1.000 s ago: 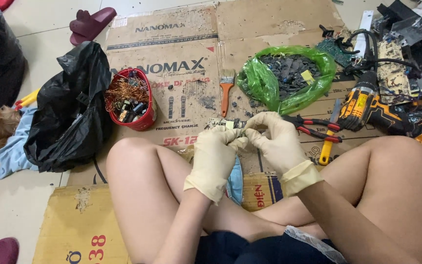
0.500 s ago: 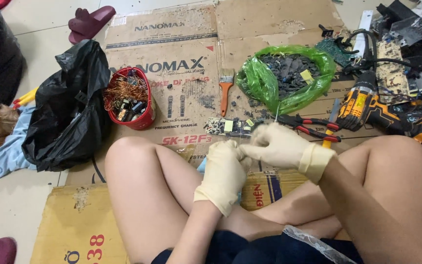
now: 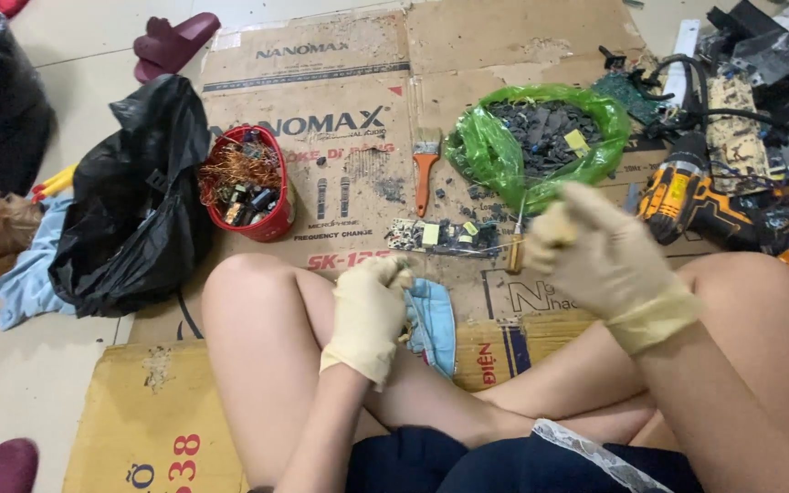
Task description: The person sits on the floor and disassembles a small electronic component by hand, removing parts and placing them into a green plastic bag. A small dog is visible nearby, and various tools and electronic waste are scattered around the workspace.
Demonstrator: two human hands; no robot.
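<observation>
On the flattened cardboard (image 3: pixel 340 82), left of the circuit board (image 3: pixel 445 236), sits a black plastic bag (image 3: pixel 134 210), and just beside it a red tub (image 3: pixel 271 219) holding copper wire and small parts. Closer to the board lies an orange-handled brush (image 3: pixel 425 169), above it. The circuit board itself rests flat on the cardboard, between the person's knees and just beyond them, touched by neither hand. Below the board, the gloved left hand (image 3: pixel 369 306) hangs with fingers curled loosely together; whether it holds anything cannot be told. A blue cloth (image 3: pixel 433 324) lies just beside that hand. Right of the board, the gloved right hand (image 3: pixel 595 251) is closed on a yellowish tool handle (image 3: pixel 515 254), raised off the cardboard. Above that, a green bag (image 3: pixel 481 151) holds dark components. Farthest right, an orange-and-black drill (image 3: pixel 687 196) lies among cables.
</observation>
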